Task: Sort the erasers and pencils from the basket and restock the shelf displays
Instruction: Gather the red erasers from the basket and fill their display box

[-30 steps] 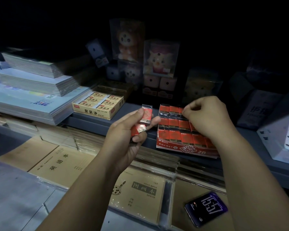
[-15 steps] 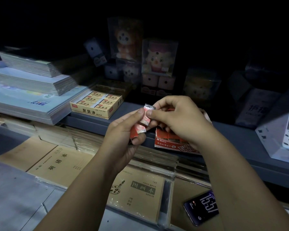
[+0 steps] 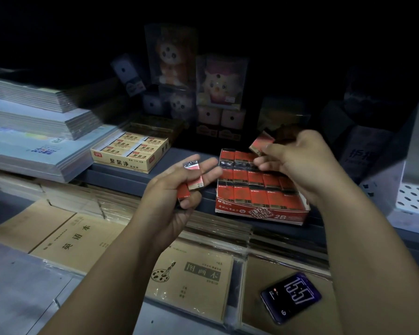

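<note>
Above the nearly full red display box (image 3: 261, 211), your right hand (image 3: 300, 165) pinches one eraser (image 3: 261, 142) while your left hand (image 3: 177, 199) clamps two spare erasers (image 3: 194, 177) between its fingers, not yet shelved.

Red-and-gold wrapped erasers (image 3: 261, 143) fill a red display box (image 3: 264, 213); a yellow box (image 3: 121, 163) sits beside.

One head-worn wide-angle camera looks forward and down, from close by, onto the shelf (image 3: 116, 178) front.
</note>
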The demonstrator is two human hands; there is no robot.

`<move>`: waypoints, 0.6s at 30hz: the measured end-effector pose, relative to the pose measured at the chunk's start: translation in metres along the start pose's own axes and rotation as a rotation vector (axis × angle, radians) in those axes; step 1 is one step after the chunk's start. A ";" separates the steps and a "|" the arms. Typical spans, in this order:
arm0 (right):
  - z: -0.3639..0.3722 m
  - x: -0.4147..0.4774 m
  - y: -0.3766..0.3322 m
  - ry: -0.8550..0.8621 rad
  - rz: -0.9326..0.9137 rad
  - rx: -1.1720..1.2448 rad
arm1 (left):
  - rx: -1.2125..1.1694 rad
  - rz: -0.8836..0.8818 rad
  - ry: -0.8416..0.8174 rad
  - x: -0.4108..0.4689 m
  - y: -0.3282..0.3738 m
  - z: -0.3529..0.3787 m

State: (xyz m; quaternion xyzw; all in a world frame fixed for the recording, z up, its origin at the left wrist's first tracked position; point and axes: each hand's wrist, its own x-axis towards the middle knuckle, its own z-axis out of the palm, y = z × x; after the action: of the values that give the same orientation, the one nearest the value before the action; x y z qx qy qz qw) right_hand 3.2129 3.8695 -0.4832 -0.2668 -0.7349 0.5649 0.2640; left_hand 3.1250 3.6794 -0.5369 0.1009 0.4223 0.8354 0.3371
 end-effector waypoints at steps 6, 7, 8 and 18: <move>-0.016 0.002 0.005 0.128 -0.018 -0.346 | 0.021 0.027 -0.015 -0.002 -0.001 0.002; -0.016 0.003 0.007 0.123 -0.004 -0.369 | 0.019 0.040 -0.005 -0.003 -0.001 0.003; -0.016 0.003 0.008 0.126 0.005 -0.383 | 0.013 0.054 0.001 -0.004 -0.001 0.004; -0.014 0.008 0.014 0.126 -0.017 -0.495 | 0.078 0.089 0.047 -0.005 -0.001 0.004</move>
State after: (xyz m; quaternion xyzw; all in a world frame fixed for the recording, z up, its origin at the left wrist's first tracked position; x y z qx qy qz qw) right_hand 3.2179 3.8876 -0.4927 -0.3518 -0.8351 0.3475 0.2408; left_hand 3.1310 3.6788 -0.5345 0.1129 0.4574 0.8346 0.2856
